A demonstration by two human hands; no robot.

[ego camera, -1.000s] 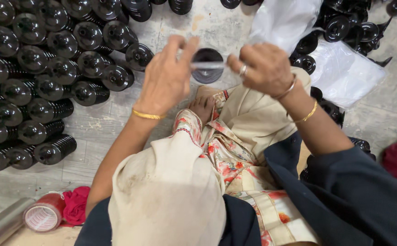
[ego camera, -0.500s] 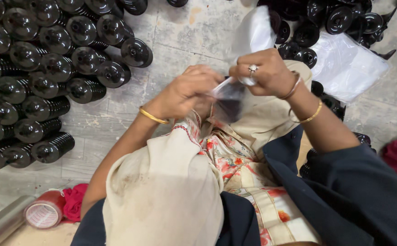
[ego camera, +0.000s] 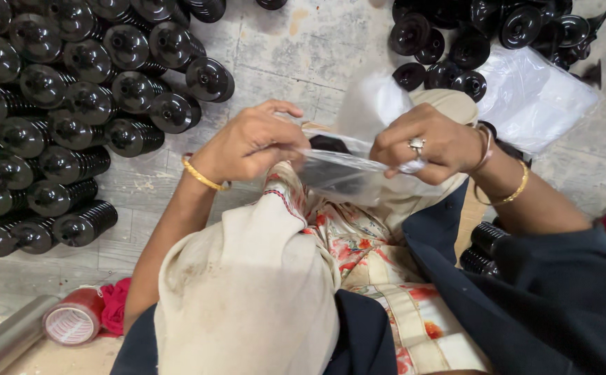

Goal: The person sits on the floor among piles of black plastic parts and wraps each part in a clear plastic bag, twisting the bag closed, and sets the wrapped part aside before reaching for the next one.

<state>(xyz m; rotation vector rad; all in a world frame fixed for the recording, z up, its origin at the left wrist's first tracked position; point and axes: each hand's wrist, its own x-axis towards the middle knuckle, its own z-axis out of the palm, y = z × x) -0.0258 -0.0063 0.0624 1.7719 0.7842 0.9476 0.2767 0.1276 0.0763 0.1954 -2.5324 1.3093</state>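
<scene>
Over my lap, my left hand (ego camera: pixel 254 142) and my right hand (ego camera: pixel 431 146) both pinch a clear plastic bag (ego camera: pixel 355 173). A black ribbed plastic part (ego camera: pixel 330 146) sits inside the bag, mostly blurred by the film. My left hand grips the bag's left edge, my right hand its right edge. A ring shows on my right hand, and gold bangles circle both wrists. Beige cloth (ego camera: pixel 247 292) covers my knees under the bag.
Rows of black ribbed parts (ego camera: pixel 60 132) lie stacked on the concrete floor at left. More black parts (ego camera: pixel 483 35) and a heap of clear bags (ego camera: pixel 532 97) lie at top right. A red tape roll (ego camera: pixel 73 319), pink cloth and a metal tube (ego camera: pixel 4 344) sit at bottom left.
The black part, held up between my hands a second ago, has come down toward my lap and now sits inside the clear bag. Both hands dropped lower and closer to me.
</scene>
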